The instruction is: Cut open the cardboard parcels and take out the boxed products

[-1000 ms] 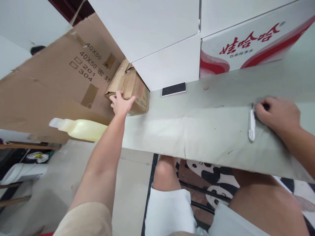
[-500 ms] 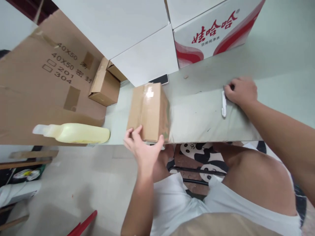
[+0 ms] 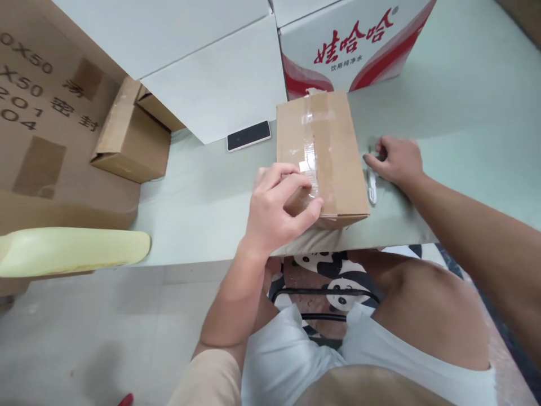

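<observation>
A taped brown cardboard box [image 3: 327, 146] stands on the pale green table [image 3: 203, 208] near its front edge. My left hand [image 3: 281, 206] grips the box's near left corner, fingers curled over the top. To the box's right, my right hand [image 3: 395, 160] rests on the table with fingers bent down on a small white cutter [image 3: 372, 183], whose lower end sticks out beside the box.
A phone [image 3: 248, 135] lies face up behind the box. White cartons [image 3: 211, 96] and a red-and-white printed carton [image 3: 355, 45] stand at the back. A small open cardboard box [image 3: 131, 138] and a large brown carton [image 3: 46, 124] are left. A pale yellow bottle [image 3: 71, 251] lies at the left edge.
My left hand took the box from the far left, drew it to the front edge, then slid it right to the middle. My right hand stayed on the white cutter.
</observation>
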The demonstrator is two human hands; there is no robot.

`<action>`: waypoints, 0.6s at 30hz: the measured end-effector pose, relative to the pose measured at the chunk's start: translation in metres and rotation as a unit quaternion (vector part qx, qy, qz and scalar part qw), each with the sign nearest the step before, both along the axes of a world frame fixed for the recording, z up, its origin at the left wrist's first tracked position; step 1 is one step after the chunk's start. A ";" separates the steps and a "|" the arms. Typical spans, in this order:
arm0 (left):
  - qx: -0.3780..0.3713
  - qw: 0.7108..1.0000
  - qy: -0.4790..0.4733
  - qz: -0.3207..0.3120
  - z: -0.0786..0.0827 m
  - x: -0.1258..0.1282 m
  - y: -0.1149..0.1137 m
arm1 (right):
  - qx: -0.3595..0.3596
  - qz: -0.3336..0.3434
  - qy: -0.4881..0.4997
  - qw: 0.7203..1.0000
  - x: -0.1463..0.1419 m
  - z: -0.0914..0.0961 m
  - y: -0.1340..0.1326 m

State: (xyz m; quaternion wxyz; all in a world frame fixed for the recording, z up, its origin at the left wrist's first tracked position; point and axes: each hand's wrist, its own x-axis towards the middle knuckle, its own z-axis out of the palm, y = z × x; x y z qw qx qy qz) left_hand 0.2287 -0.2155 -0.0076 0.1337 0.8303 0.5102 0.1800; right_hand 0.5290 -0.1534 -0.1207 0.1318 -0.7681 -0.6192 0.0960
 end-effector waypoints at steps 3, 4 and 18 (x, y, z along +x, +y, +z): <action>0.023 0.999 -0.009 -0.040 -0.025 -0.008 0.008 | -0.034 0.012 0.021 0.999 -0.003 0.004 0.000; 0.028 0.998 -0.023 -0.052 -0.033 -0.010 0.008 | -0.049 0.010 0.022 0.998 -0.004 0.008 -0.001; 0.228 0.890 -0.360 -0.164 -0.071 0.000 -0.016 | -0.010 -0.078 0.110 0.991 -0.032 0.068 -0.047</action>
